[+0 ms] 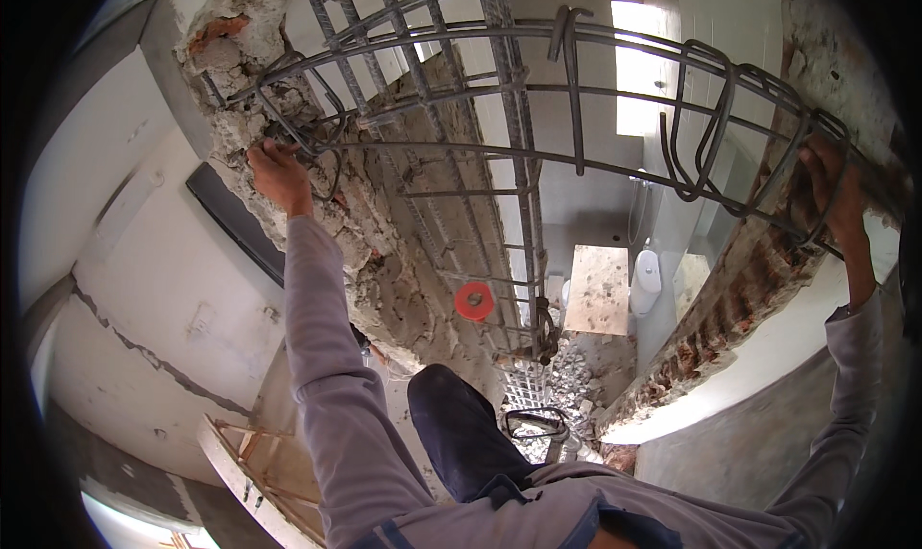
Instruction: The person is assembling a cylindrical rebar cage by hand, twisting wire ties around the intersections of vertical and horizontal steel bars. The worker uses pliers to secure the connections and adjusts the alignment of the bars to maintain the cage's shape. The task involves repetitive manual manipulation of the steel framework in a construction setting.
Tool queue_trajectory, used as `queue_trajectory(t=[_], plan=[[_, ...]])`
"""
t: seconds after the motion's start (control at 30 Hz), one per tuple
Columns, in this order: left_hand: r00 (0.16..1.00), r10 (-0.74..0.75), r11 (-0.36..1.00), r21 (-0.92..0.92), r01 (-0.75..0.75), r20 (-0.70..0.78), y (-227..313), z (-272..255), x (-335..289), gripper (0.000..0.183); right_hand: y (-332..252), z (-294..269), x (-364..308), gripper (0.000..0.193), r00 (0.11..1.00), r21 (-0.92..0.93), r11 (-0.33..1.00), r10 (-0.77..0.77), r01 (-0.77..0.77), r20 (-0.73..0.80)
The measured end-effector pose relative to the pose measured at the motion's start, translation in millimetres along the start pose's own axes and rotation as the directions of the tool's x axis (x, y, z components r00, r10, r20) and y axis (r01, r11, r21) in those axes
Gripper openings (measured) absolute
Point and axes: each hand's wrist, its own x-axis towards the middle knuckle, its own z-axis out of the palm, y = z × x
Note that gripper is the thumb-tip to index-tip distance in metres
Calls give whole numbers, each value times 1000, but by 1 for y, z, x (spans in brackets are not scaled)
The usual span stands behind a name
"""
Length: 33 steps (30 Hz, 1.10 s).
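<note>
Rebar cage (574,93) | spanning from broken concrete (384,270) to crumbling brick edge (711,342) | left hand (280,176): fingers curled closed on its left end | right hand (834,189): fingers wrapped round its right end

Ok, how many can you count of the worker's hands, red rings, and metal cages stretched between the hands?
Hands: 2 (left hand, right hand)
Red ring: 1
Metal cage: 1
Total: 4
</note>
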Motion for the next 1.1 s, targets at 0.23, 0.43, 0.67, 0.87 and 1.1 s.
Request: queue_trajectory(t=[0.23,0.43,0.67,0.87,1.1], plan=[[954,284,940,167,-297,100,-74,54,0,23,-3,-30,-8,23,991,-66,994,-82,89,101],[996,6,918,393,-40,87,-84,18,24,35,-53,-15,9,39,998,-3,998,-60,60,-30],[992,31,888,453,-83,122,-75,56,7,38,-42,-15,-3,44,950,-136,977,-196,167,-242],[986,112,916,371,-150,123,-87,39,17,38,-61,-17,-4,39,975,-95,993,-84,66,-205],[987,105,959,249,-133,125,-119,47,23,38,-61,-3,-10,33,937,-112,992,-98,63,-336]])
